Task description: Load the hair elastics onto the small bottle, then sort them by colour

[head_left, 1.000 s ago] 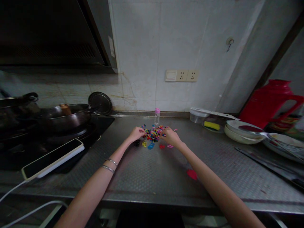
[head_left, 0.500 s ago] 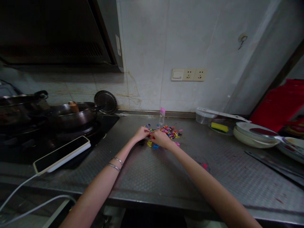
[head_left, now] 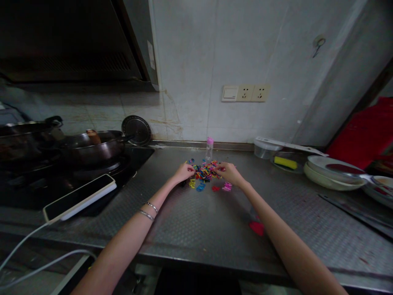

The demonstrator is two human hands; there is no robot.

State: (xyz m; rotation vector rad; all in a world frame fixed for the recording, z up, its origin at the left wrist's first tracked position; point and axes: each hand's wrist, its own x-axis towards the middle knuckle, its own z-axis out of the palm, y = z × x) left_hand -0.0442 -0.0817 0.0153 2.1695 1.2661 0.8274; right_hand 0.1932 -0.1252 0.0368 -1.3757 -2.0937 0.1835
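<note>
A heap of small, many-coloured loops that look like rubber hair bands [head_left: 206, 172] lies on the metal counter. My left hand [head_left: 184, 173] is at the heap's left edge, thumb and fingertips pinched together; anything between them is too small to make out. From the right, my right hand [head_left: 230, 173] reaches into the heap with its fingers closed in a pinch, and what it holds is hidden. Small sorted clusters lie in front: yellow bands [head_left: 192, 183], blue bands [head_left: 200, 187], red bands [head_left: 215, 188] and pink bands [head_left: 227, 187]. Dark ones sit partly behind my left hand.
Behind the heap stands a small clear bottle with a pink cap [head_left: 209, 148]. A red item [head_left: 256, 228] lies near my right forearm. To the right are a yellow sponge [head_left: 285, 163] and stacked bowls [head_left: 333, 180]; to the left, a phone [head_left: 80, 196] and a pan [head_left: 92, 149].
My right hand has moved right, away from my left hand, to the heap's right side. The red cluster and the heap's middle are now uncovered. My left hand has stayed nearly in place.
</note>
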